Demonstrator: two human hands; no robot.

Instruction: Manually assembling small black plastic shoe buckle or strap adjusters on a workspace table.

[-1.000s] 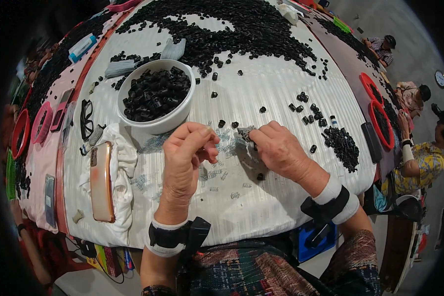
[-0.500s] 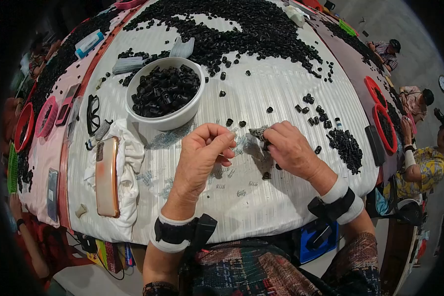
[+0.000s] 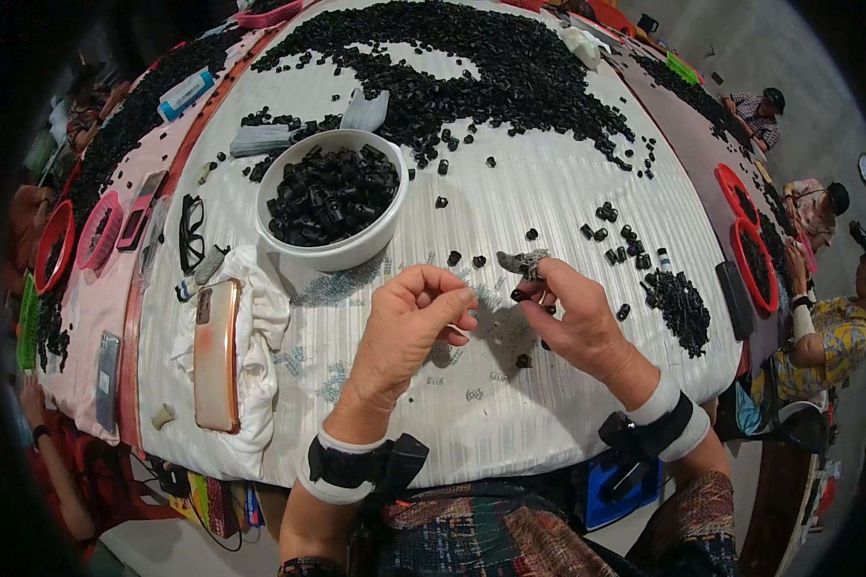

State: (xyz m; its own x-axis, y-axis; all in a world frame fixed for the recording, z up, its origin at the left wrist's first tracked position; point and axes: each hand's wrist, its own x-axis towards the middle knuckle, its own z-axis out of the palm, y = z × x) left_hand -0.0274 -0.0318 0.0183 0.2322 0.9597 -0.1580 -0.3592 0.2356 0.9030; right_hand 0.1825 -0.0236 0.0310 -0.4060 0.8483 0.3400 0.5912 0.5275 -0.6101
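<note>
My left hand [image 3: 414,322] hovers over the middle of the cloth, thumb and forefinger pinched together; what is between them, if anything, is too small to make out. To its right, my right hand [image 3: 587,322] grips a small black plastic piece [image 3: 522,294] between its fingertips. A worn grey fabric finger cover [image 3: 522,264] sits on one of its fingers. Small metal springs [image 3: 335,380] lie scattered below and left of the hands. Loose black cylindrical caps [image 3: 629,240] and a heap of thin black parts [image 3: 678,313] lie to the right. Two caps [image 3: 467,260] rest just beyond the hands.
A white bowl [image 3: 260,207] full of black caps stands at left. Near it lie eyeglasses [image 3: 191,234], a phone [image 3: 218,356] and a white cloth [image 3: 265,337]. A large spread of black parts [image 3: 529,87] covers the far end. Other people [image 3: 813,327] sit at side tables.
My right hand has turned and lifted its fingers, bringing the finger cover and black piece into clearer sight. My left hand keeps its pinch. The whole view has shifted slightly.
</note>
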